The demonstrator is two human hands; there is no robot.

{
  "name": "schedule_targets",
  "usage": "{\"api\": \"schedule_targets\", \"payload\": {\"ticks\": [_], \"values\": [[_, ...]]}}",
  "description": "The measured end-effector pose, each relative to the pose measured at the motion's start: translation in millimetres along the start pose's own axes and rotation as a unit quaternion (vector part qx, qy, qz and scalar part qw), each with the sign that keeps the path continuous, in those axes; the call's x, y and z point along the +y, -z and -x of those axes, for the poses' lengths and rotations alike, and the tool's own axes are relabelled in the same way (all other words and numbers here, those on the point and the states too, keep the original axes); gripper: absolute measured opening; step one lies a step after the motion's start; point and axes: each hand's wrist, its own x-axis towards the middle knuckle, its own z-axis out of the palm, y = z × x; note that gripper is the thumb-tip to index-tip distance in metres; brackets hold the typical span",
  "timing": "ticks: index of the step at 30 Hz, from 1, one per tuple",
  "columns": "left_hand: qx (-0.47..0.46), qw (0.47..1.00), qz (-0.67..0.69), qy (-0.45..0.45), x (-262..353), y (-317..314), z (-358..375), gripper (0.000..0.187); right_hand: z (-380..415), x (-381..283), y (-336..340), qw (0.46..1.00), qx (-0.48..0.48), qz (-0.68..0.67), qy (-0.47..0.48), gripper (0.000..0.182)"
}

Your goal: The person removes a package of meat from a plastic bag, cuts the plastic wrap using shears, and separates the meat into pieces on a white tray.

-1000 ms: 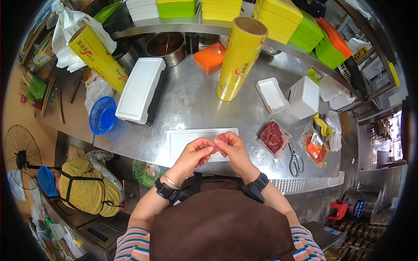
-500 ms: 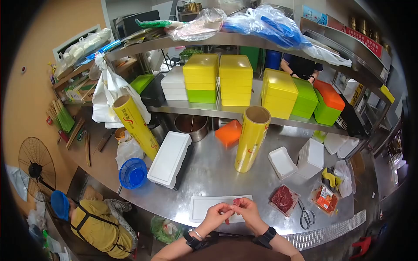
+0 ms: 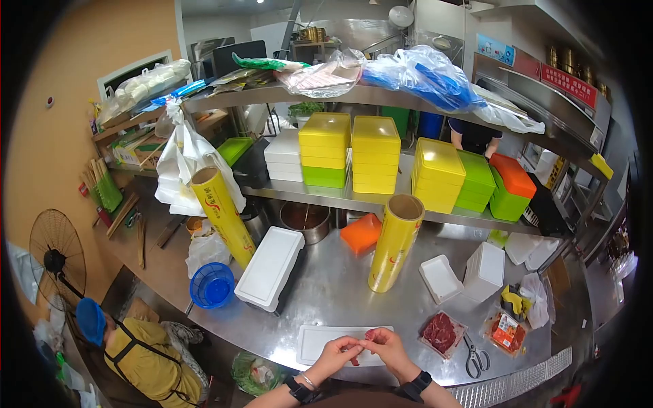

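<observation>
Over a white tray (image 3: 313, 343) at the counter's near edge, my left hand (image 3: 338, 355) and my right hand (image 3: 386, 348) meet, fingers closed in a pinch. Between them is a small strip of red meat (image 3: 370, 334), one end showing above the right fingers and a bit hanging below; the rest is hidden by my fingers. To the right of my right hand lies an open pack of red meat (image 3: 440, 332), with black-handled scissors (image 3: 476, 357) beside it. Farther right sits a labelled pack of reddish food (image 3: 506, 332).
Two yellow film rolls (image 3: 394, 245) stand on the steel counter, near a long white box (image 3: 270, 262) and a blue basket (image 3: 211, 285). Stacked yellow boxes (image 3: 375, 155) line the shelf above. A co-worker in a yellow top (image 3: 149, 357) is at lower left; another person (image 3: 474, 136) stands behind the shelf.
The view has tilted up slightly, so the counter and shelf sit lower in the picture. My hands stay pinched on the meat over the tray, almost in the same pose.
</observation>
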Motion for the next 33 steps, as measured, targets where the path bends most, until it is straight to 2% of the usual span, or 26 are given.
{"api": "schedule_targets", "payload": {"ticks": [6,8,10,12,14,16,19,21,22,24,25,26,27,31,33], "values": [[-0.014,0.994,0.103,0.024,0.8,2.4,2.8,0.016,-7.6,21.5,15.8,0.997,-0.066,-0.015,0.020,0.018],[0.021,0.992,0.121,-0.003,6.3,-0.7,2.5,0.017,-6.2,22.6,15.1,0.998,-0.063,-0.014,0.007,0.017],[0.006,0.992,0.127,0.002,-4.0,7.2,-2.8,0.015,-6.8,24.7,15.1,0.998,-0.048,0.006,-0.031,0.017],[0.051,0.996,0.069,-0.007,2.1,7.1,-2.6,0.016,-4.3,17.2,9.1,0.998,-0.046,0.031,-0.034,0.017],[0.068,0.986,0.152,-0.016,16.5,-0.6,-0.5,0.016,0.7,12.1,3.3,0.997,-0.015,-0.011,-0.077,0.018],[0.044,0.996,0.080,-0.009,10.8,9.2,-1.9,0.015,-1.2,23.2,10.4,0.992,-0.054,-0.058,-0.096,0.024],[0.010,0.998,0.059,-0.013,21.0,9.7,-1.5,0.015,3.0,21.1,8.9,0.988,-0.068,-0.101,-0.099,0.029],[-0.013,0.999,0.050,0.000,23.1,11.9,-2.1,0.014,6.6,10.6,-2.1,0.984,-0.024,-0.178,-0.014,0.033],[-0.034,0.999,0.041,0.008,24.1,13.3,-2.6,0.013,5.9,5.9,-3.3,0.984,-0.022,-0.179,-0.016,0.033],[-0.052,0.998,0.028,0.011,25.8,14.4,-2.8,0.013,4.4,-0.2,-2.8,0.994,-0.066,-0.090,-0.006,0.027],[-0.069,0.997,0.037,0.028,26.0,14.5,-3.5,0.013,1.0,3.1,1.9,0.994,-0.062,-0.092,-0.008,0.027],[-0.086,0.994,0.045,0.045,25.6,14.6,-3.5,0.014,-4.4,10.0,8.9,0.993,-0.093,-0.048,-0.054,0.023],[-0.072,0.997,0.018,0.012,21.4,15.1,-5.4,0.016,-6.7,12.4,12.0,0.987,-0.124,-0.004,-0.101,0.019],[-0.117,0.989,0.022,0.084,17.4,26.5,-7.5,0.021,-5.3,12.3,14.6,0.994,-0.085,-0.014,-0.073,0.015],[-0.141,0.987,0.012,0.071,9.9,30.0,-8.7,0.022,-6.7,10.3,15.8,0.994,-0.085,-0.016,-0.072,0.013]]}}
